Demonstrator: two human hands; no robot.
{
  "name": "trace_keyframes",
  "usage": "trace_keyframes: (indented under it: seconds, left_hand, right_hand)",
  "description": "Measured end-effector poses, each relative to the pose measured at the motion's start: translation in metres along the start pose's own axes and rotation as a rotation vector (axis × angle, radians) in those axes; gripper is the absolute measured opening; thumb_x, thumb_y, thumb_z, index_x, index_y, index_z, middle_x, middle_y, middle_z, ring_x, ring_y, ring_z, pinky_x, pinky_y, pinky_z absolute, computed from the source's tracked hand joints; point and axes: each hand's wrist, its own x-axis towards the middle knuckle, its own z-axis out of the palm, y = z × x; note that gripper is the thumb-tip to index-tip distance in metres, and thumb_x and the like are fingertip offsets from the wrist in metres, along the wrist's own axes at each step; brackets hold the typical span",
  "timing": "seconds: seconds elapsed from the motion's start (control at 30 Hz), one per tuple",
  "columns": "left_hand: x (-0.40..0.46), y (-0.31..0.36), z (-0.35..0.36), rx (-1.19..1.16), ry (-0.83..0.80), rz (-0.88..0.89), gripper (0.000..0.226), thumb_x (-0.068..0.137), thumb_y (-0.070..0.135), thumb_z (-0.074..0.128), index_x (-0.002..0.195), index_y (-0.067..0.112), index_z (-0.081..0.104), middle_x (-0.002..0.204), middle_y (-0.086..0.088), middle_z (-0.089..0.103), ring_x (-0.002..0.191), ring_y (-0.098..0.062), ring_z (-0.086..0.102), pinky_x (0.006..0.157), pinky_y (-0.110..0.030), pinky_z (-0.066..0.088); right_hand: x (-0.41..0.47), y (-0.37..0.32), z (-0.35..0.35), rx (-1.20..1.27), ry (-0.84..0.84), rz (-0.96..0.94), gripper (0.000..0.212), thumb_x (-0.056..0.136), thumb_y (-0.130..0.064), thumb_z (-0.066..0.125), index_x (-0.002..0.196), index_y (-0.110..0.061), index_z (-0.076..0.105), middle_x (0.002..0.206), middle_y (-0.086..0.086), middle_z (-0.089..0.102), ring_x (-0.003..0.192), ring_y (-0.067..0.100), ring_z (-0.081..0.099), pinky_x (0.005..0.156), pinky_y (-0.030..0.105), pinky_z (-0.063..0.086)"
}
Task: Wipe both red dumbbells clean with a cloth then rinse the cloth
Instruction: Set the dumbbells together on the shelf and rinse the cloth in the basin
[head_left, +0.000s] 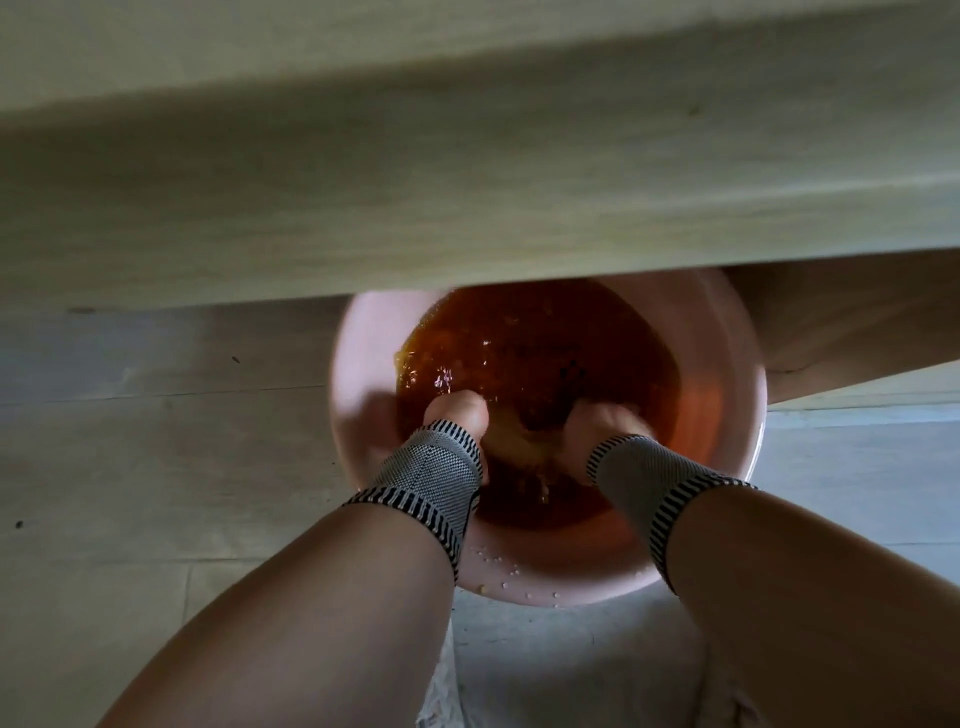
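A pink basin stands on the floor, filled with murky orange-brown water. Both my hands are plunged into it. My left hand and my right hand close on a yellowish cloth that bunches between them at the water's surface. Their fingers are under the water and hidden. Grey striped wrist bands cover both wrists. No red dumbbell shows in this view.
A pale wooden table edge overhangs the far part of the basin. Light wood-look floor spreads to the left and right. Water drops dot the basin's near rim.
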Motion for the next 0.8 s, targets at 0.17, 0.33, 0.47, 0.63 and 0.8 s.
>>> trace_keyframes:
  seconds: [0.17, 0.33, 0.47, 0.63, 0.8]
  left_hand:
    - [-0.021, -0.007, 0.013, -0.035, -0.403, -0.214, 0.052, 0.096, 0.041, 0.051, 0.137, 0.010, 0.048, 0.138, -0.024, 0.052, 0.113, -0.046, 0.057, 0.089, -0.058, 0.045]
    - [-0.033, 0.008, 0.001, -0.200, -0.566, -0.208, 0.032, 0.099, 0.028, 0.040, 0.119, 0.011, 0.058, 0.134, -0.012, 0.058, 0.127, -0.037, 0.049, 0.105, -0.061, 0.030]
    - [-0.062, 0.015, -0.013, 0.024, -0.605, 0.068, 0.022, 0.099, 0.018, 0.048, 0.116, 0.012, 0.061, 0.121, -0.009, 0.064, 0.111, -0.025, 0.062, 0.093, -0.053, 0.048]
    - [-0.109, 0.027, -0.028, 0.329, -0.687, 0.287, 0.023, 0.087, 0.006, 0.057, 0.070, 0.021, 0.063, 0.074, 0.001, 0.060, 0.086, -0.014, 0.058, 0.104, -0.055, 0.038]
    - [-0.134, 0.034, -0.016, 1.360, -0.101, 1.084, 0.049, 0.090, 0.032, 0.063, 0.131, 0.007, 0.051, 0.126, -0.012, 0.060, 0.116, -0.031, 0.058, 0.098, -0.036, 0.047]
  right_hand:
    - [-0.018, -0.013, -0.022, 0.206, 0.120, -0.226, 0.020, 0.093, -0.023, 0.051, 0.098, -0.009, 0.065, 0.098, 0.009, 0.066, 0.091, 0.025, 0.061, 0.071, 0.024, 0.042]
    - [-0.052, 0.000, -0.052, 0.170, 0.005, -0.514, 0.013, 0.088, -0.026, 0.060, 0.076, -0.020, 0.062, 0.074, -0.003, 0.060, 0.071, 0.014, 0.054, 0.060, 0.022, 0.040]
    - [-0.065, 0.012, -0.083, 0.273, 0.171, -0.497, 0.035, 0.088, -0.019, 0.058, 0.122, -0.027, 0.060, 0.101, -0.004, 0.061, 0.085, 0.012, 0.057, 0.070, 0.018, 0.043]
    - [-0.088, 0.000, -0.099, 0.030, 0.188, -0.544, 0.015, 0.089, -0.019, 0.052, 0.082, -0.014, 0.064, 0.083, 0.004, 0.064, 0.076, 0.020, 0.056, 0.067, 0.027, 0.044]
    - [-0.110, -0.007, -0.122, 0.150, 0.275, -0.451, 0.023, 0.091, -0.021, 0.050, 0.074, -0.014, 0.064, 0.076, 0.006, 0.062, 0.073, 0.023, 0.060, 0.060, 0.028, 0.047]
